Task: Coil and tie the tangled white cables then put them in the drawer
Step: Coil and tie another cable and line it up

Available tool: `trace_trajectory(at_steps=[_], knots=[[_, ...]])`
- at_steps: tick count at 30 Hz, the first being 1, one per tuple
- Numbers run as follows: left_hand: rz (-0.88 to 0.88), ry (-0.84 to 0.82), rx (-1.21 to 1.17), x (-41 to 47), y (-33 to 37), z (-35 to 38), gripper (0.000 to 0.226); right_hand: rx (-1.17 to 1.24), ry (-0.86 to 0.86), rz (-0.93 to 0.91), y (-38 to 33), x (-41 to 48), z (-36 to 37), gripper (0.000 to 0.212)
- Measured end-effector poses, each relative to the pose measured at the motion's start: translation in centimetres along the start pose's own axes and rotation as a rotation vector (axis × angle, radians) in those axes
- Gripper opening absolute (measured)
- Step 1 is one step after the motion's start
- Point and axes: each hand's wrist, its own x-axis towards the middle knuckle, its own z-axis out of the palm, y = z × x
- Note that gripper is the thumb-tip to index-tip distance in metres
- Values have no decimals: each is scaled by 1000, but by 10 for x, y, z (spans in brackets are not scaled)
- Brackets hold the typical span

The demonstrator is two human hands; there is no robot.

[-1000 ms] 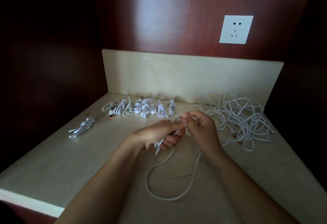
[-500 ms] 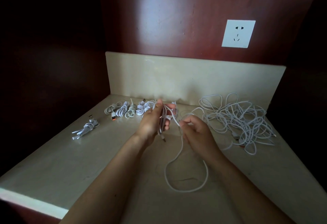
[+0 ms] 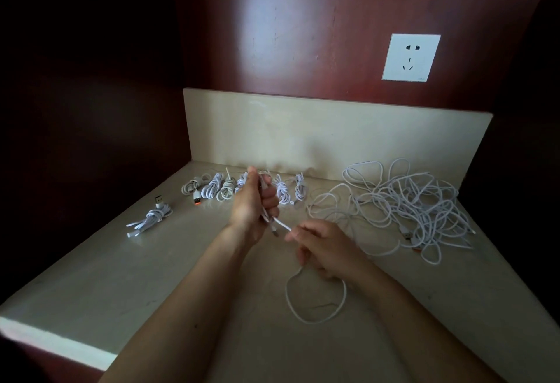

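**Coiling one cable: feed slack evenly, clamp every turn**

Nearest the camera, left of the tangled heap (image 3: 409, 201) and well to the near side of it, a slack loop (image 3: 287, 295) of the white cable (image 3: 281, 225) lies on the tabletop (image 3: 151, 276).

The strand runs up from the loop under the right hand (image 3: 325, 246). That hand's fingers (image 3: 295, 235) are curled and pinch the strand.

Farther back, left of the heap, the left hand (image 3: 253, 201) is raised. Its fingers (image 3: 269, 201) are wrapped round a bundle of folded lengths, and a plug end hangs below the fist.

Judgement: coiling is under way, and the loop is the slack not yet taken up.

- The right hand should let the strand slide through its pinch and lay each turn to the same length.
- The left thumb should clamp each turn as it lands.
- A tail should be kept for the tying wrap.
- It cannot be told whether the strand is free of the heap, so it should be drawn gently.

Far left of the heap lies a lone tied coil (image 3: 151, 217). A row of tied coils (image 3: 218, 188) sits left of the heap, at the back. No drawer is in view.
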Motion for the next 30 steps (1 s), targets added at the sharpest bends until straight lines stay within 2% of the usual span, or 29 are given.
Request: trace_trajectory(at_steps=[3,5,7,9,12,14,17,19,23,30], knots=[[164,154,146,2,3,-7,43,-128,-100,-30,-4,-3,-4,24],[271,242,331,5,4,-13,44,-181,-145,-81,-7,-6,-6,25],[350,261,547,6,2,-18,47,-131,-153,-101,-12,-7,-8,26],[378,205,725,6,-2,-20,50,-52,-138,-111,-17,-8,-8,27],[257,54,863,0,-7,-14,51,84,-99,-151,-24,-10,-9,26],[133,-67,846,-6,-6,-9,48,124,-51,-191,-23,-10,-9,25],[59,-195,850,-10,-4,-7,53,138,38,-248,-17,-7,-10,28],[11,-244,873,-10,-4,-6,59,130,90,-307,-17,-5,-10,26],[-183,-319,759,-11,-7,-3,59,45,253,-396,-13,-1,-11,16],[-369,-476,791,-19,-6,2,66,144,416,-364,-5,4,-15,15]])
